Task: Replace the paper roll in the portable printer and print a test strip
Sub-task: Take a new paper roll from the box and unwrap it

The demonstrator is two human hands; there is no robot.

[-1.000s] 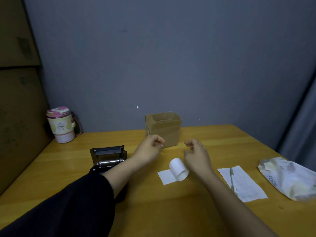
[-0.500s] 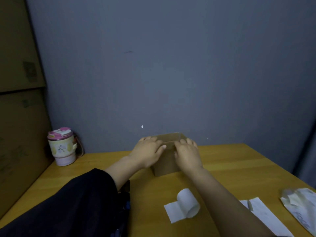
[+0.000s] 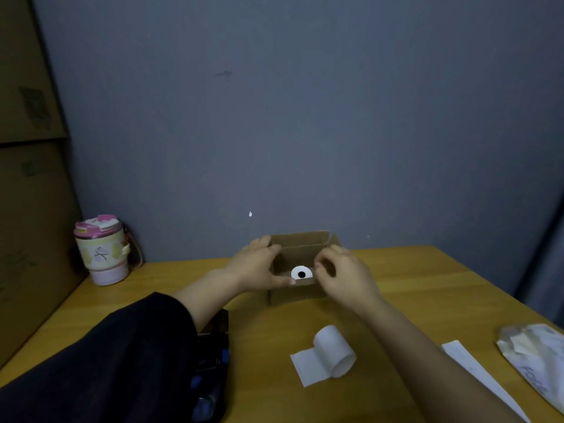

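Note:
A small brown cardboard box (image 3: 300, 293) stands at the table's far middle with its flaps spread. Inside it a white paper roll (image 3: 301, 273) shows its end with a dark core hole. My left hand (image 3: 255, 266) grips the box's left side, thumb on the front edge. My right hand (image 3: 344, 274) holds the right flap, fingers curled by the roll. Nearer me a second paper roll (image 3: 334, 350), partly unwound, lies on the table. The black portable printer (image 3: 213, 361) is mostly hidden under my left sleeve.
A pink-lidded tumbler (image 3: 102, 250) stands at the back left by the wall. A white paper strip (image 3: 476, 374) and a crumpled white bag (image 3: 537, 361) lie at the right. The wooden table (image 3: 427, 285) meets a grey wall; cardboard panels stand on the left.
Both hands went from above the loose roll to the box and spread its flaps, exposing the roll inside. The view tilted up, so the printer slid under my sleeve.

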